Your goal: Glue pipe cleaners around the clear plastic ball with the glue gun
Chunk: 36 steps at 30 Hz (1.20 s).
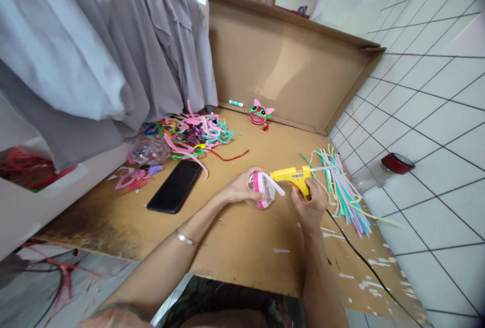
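My left hand (242,189) is closed around a small clear ball wrapped with a pink pipe cleaner (261,189), holding it just above the cardboard sheet (242,242). My right hand (311,201) grips the handle of a yellow glue gun (293,176), whose nozzle points left at the ball. A black cord (364,262) runs from the gun back toward me over the cardboard.
A black phone (175,185) lies left of my hands. Behind it are a tangle of coloured pipe cleaners (197,133) and a clear ball (149,150). Straight pastel pipe cleaners (343,186) lie right. A pink cat-faced craft (259,112), a marker (236,103), a red-lidded jar (396,164), hanging grey cloth (94,55).
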Motion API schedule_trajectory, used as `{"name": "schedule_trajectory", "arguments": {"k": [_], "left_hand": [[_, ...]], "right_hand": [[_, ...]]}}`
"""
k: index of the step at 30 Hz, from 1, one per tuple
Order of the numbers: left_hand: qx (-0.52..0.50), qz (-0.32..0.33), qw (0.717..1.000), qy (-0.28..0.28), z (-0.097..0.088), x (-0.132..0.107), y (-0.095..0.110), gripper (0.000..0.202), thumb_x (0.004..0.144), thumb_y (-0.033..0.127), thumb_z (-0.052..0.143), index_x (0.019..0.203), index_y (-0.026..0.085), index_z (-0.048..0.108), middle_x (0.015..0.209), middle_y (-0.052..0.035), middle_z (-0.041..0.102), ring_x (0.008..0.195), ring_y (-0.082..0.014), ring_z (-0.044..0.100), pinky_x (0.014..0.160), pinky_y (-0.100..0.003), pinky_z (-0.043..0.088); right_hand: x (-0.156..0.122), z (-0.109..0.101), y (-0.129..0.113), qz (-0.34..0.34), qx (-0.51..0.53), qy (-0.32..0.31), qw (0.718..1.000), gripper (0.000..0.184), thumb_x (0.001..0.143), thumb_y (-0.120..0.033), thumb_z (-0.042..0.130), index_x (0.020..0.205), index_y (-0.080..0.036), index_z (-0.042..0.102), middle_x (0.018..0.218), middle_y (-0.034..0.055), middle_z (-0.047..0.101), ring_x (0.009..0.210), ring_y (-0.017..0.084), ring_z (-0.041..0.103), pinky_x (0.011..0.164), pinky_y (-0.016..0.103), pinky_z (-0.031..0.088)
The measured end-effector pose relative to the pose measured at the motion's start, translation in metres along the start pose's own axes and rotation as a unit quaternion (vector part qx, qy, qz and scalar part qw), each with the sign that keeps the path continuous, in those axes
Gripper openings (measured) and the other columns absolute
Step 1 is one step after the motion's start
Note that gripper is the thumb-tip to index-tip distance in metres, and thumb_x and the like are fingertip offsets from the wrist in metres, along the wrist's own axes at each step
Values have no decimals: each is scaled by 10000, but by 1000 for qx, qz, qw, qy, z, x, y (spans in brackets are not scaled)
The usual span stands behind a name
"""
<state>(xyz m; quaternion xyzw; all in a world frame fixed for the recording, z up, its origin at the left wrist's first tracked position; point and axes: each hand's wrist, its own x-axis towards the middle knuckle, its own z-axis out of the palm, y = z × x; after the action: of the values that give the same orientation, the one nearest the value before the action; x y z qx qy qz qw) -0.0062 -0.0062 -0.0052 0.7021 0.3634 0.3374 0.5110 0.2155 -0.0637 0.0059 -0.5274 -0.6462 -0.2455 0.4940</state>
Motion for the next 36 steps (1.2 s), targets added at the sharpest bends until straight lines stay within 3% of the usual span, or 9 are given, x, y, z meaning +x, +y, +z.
{"name": "schedule_trajectory", "arguments": {"k": [7,15,36], "left_hand": [[-14,4,1000,-7,0,0,-2,763,551,397,836,1201,182,498,905,10,579,763,-137,533,701,-248,467],[4,2,1000,-2,1,-2,5,744,545,387,836,1182,177,515,941,-4,595,834,-163,548,775,-277,473],[23,3,1000,-4,-1,-1,3,758,561,412,824,1207,175,507,946,-3,591,820,-161,537,756,-274,466]], "right_hand": [[0,-1,1,-2,2,8,1000,97,824,-272,618,878,-194,601,729,30,621,685,183,601,695,331,494],[1,-1,0,-12,6,10,1000,113,828,-258,617,918,-195,594,780,48,650,698,186,617,668,324,505],[0,0,1,14,-1,14,1000,160,824,-306,614,926,-182,607,790,57,667,697,183,627,668,318,502]]}}
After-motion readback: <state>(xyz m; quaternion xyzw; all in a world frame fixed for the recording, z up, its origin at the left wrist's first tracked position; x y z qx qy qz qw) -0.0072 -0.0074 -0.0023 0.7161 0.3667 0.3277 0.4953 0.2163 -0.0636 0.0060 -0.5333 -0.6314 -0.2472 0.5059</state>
